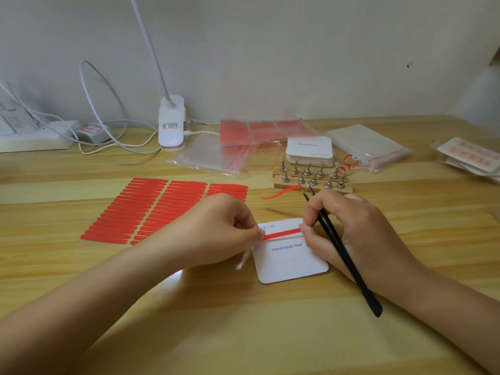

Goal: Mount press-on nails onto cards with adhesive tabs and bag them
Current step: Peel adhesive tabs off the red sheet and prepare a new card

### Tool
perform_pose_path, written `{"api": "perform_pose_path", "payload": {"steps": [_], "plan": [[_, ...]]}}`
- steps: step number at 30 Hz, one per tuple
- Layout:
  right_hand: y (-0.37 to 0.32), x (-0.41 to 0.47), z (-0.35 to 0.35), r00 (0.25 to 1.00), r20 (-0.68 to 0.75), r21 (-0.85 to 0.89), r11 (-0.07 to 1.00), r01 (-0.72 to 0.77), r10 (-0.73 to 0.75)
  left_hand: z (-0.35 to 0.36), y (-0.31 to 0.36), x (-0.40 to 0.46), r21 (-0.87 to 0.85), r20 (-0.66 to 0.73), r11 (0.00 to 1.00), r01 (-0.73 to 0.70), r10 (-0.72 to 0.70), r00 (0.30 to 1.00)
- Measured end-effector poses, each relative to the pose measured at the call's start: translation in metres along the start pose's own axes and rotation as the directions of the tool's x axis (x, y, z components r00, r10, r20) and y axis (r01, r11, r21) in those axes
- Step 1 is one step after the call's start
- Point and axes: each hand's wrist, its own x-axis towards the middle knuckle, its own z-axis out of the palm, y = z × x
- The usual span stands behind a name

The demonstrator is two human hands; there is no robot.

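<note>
**Two hands press one red strip across a single card**

While both hands work at the near middle of the wooden table (270, 334), one white card (290, 255) lies flat between them with one red adhesive strip (282, 234) running across its upper part. The left hand (230, 226) has its fingers curled, fingertips pinching the strip's left end. The right hand (349, 226) presses fingertips on the strip's right end and also grips one pair of black tweezers (341, 244), whose tips point away toward the back.

One sheet of red adhesive tabs (151, 209) lies to the left in three columns; the left hand covers its near right corner, so the full count cannot be told. One loose red liner (281, 192) curls just behind the card. One wooden stand (311, 180) holds about a dozen small metal nail holders in two rows; the exact number is hard to tell. Behind it sits one stack of cards (309, 151). Clear bags (213, 155) lie left of that stack, a packet of bags (368, 144) right of it, and bagged finished sets (470, 155) at the far right edge. A white clip lamp (171, 125) and a power strip (35, 136) with cables stand by the wall.

The card reads "Handmade Nail"; small size boxes above it are partly hidden. The lamp's label is too small to read.
</note>
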Motion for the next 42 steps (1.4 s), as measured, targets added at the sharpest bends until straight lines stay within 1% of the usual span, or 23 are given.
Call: {"api": "perform_pose_path", "payload": {"steps": [5, 11, 23, 42], "plan": [[-0.0020, 0.0004, 0.0006, 1.000, -0.017, -0.070, 0.997, 0.020, -0.021, 0.0021, 0.0015, 0.0010, -0.008, -0.010, 1.000, -0.006, 0.006, 1.000], [-0.0004, -0.0006, -0.0002, 0.999, 0.045, -0.048, 0.998, -0.029, 0.032, 0.0022, -0.0001, 0.0019, -0.017, -0.003, 1.000, -0.014, 0.014, 1.000], [-0.0013, -0.0003, -0.0015, 0.996, 0.078, -0.060, 0.998, -0.035, 0.040, 0.0024, 0.0019, 0.0023, -0.040, -0.007, 0.999, 0.003, -0.004, 1.000], [-0.0024, 0.0003, 0.0000, 0.999, 0.047, -0.146, 0.989, -0.006, 0.013, 0.0028, 0.0028, 0.0032, -0.033, -0.012, 0.999, 0.006, -0.006, 1.000]]}}
